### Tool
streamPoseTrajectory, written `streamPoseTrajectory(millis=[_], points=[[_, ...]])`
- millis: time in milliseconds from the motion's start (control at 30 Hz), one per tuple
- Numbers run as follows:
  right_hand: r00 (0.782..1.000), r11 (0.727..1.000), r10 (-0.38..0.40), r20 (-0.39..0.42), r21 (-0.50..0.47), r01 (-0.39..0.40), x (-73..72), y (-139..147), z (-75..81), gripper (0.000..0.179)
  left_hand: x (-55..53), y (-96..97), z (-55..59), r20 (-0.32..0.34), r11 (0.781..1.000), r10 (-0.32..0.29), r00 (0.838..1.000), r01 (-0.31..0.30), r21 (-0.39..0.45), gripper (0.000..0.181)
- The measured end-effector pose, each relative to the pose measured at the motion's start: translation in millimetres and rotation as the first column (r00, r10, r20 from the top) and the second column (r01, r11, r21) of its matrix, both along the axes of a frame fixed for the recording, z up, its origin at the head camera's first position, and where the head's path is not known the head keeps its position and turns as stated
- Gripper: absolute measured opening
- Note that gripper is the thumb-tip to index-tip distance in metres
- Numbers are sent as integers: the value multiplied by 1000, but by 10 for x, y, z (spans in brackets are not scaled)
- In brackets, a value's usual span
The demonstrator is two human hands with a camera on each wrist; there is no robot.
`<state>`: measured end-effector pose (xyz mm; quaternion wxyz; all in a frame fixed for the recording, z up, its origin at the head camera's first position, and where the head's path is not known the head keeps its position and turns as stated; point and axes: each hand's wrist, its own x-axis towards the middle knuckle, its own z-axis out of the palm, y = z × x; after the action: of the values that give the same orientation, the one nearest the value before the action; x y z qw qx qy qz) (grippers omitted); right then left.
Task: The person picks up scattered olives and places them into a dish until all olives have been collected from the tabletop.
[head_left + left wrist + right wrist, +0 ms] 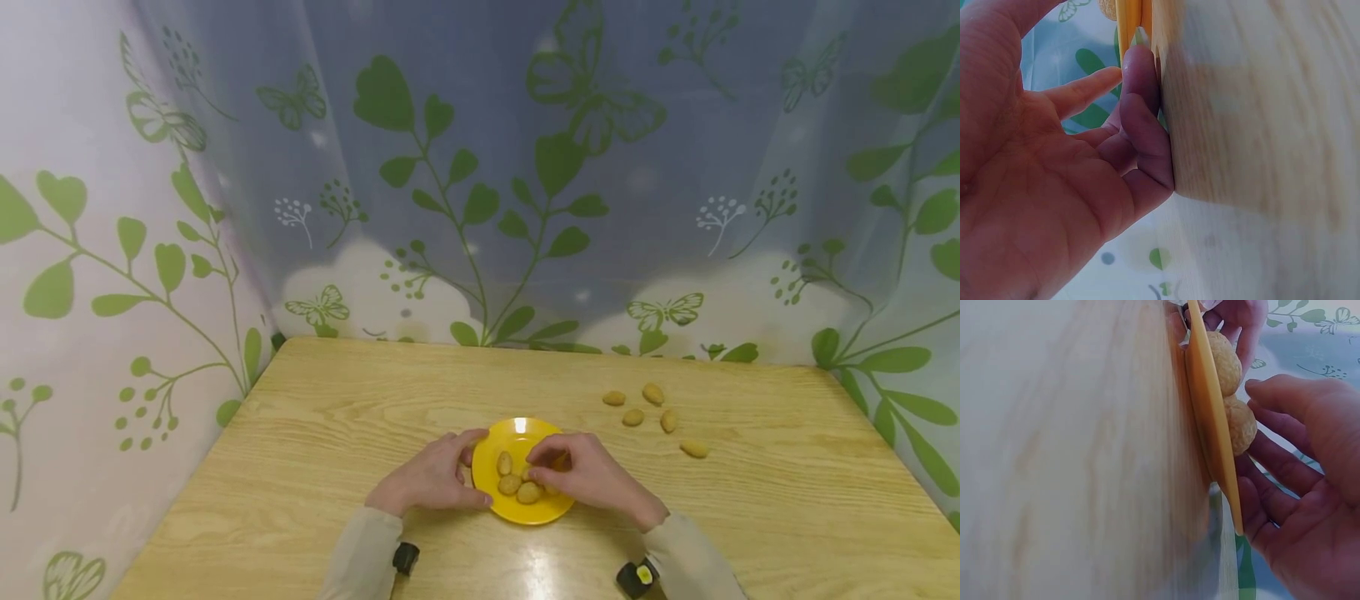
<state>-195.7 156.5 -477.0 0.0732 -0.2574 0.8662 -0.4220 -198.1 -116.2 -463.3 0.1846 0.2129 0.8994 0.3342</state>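
A round yellow plate (536,514) sits on the wooden table, holding several tan, wrinkled, walnut-like nuts (509,484). My left hand (435,475) holds the plate's left rim, thumb at the near side and index finger toward the far side. In the left wrist view, a fingertip (1140,59) meets the plate's edge (1129,28). My right hand (592,475) is over the plate's right half, thumb and index fingertips close to one nut and partly hiding it. In the right wrist view, two nuts (1240,425) lie on the plate, with the thumb (1279,394) apart from the other fingers.
Several more nuts (653,393) lie loose on the table (337,392), right of the plate and farther back. A curtain (480,250) printed with leaves and butterflies hangs behind the table and along both sides. Each wrist wears a small black device (406,558).
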Motion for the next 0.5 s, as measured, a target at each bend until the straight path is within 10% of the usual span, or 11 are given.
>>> streamPoseTrajectory(millis=[500], points=[[998, 997, -63, -24, -45, 62, 31, 84, 20, 16, 11, 0, -8, 10, 1000, 8, 1000, -8, 3, 96]])
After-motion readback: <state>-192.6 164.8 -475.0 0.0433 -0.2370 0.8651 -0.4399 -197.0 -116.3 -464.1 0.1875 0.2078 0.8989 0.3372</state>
